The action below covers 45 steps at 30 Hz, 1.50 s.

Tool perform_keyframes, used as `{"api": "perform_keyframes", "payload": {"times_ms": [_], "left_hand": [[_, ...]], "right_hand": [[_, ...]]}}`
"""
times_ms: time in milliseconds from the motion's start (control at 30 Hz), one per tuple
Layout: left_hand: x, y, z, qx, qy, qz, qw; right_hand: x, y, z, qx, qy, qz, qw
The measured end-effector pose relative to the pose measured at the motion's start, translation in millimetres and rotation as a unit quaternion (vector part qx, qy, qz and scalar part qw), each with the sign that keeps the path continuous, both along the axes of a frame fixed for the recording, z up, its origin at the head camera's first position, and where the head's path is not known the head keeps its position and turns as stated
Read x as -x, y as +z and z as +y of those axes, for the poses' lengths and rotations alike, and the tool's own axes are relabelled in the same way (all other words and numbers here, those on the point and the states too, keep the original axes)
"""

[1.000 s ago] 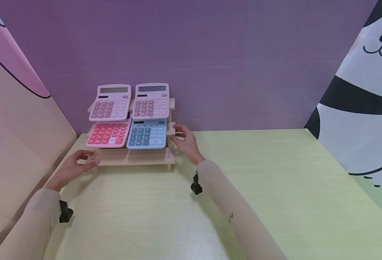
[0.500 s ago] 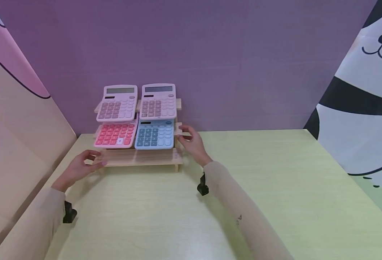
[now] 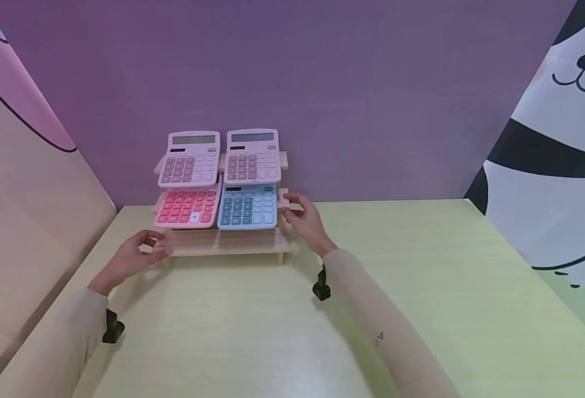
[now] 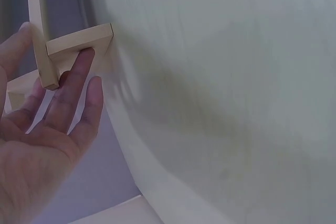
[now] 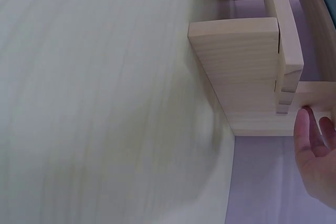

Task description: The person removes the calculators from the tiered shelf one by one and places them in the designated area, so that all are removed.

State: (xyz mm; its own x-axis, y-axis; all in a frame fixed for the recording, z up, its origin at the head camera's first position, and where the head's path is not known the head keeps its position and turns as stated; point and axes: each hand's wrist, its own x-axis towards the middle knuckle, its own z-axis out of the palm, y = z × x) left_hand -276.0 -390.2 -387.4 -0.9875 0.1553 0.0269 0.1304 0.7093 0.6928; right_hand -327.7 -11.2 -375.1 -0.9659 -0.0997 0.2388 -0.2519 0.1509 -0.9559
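Observation:
A tiered wooden rack (image 3: 227,243) stands on the table at the left of the head view. Two pale pink calculators (image 3: 190,159) (image 3: 253,157) lean on its top tier. Below them sit a bright pink calculator (image 3: 188,208) and a blue calculator (image 3: 247,207). My left hand (image 3: 129,260) holds the left end of the lowest shelf, thumb on one side and fingers beneath in the left wrist view. My right hand (image 3: 309,224) grips the right end of the middle tier with bent thumb and fingers. Some fingertips are hidden by the wood.
The pale table (image 3: 421,287) spreads to the right and front of the rack. A purple backdrop (image 3: 372,99) rises behind it, with a beige and pink side panel (image 3: 29,182) at the left. A panda-print panel (image 3: 551,215) borders the right side.
The rack with its calculators has slid to the right along the table. Both hands have moved right with it, keeping their places on its ends.

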Motion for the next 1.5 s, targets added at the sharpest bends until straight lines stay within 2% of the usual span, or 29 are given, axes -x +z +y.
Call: {"api": "perform_keyframes", "payload": {"times_ms": [733, 1067, 1333, 1500], "left_hand": [[4.1, -0.8, -3.4, -0.017, -0.002, -0.013, 0.9998], [6.0, -2.9, -8.8, -0.041, -0.017, -0.012, 0.9989], [7.3, -4.2, -10.1, -0.045, -0.018, -0.002, 0.9988], [8.9, -6.6, -13.5, -0.060, -0.032, 0.002, 0.9977]], "right_hand": [[3.9, -3.2, -3, 0.016, -0.008, -0.005, 0.9998], [2.0, -1.7, -5, 0.019, -0.002, -0.005, 0.9998], [1.8, -1.4, -6, -0.001, -0.010, -0.001, 0.9999], [2.2, -1.3, -6, -0.018, -0.016, -0.004, 0.9997]]}}
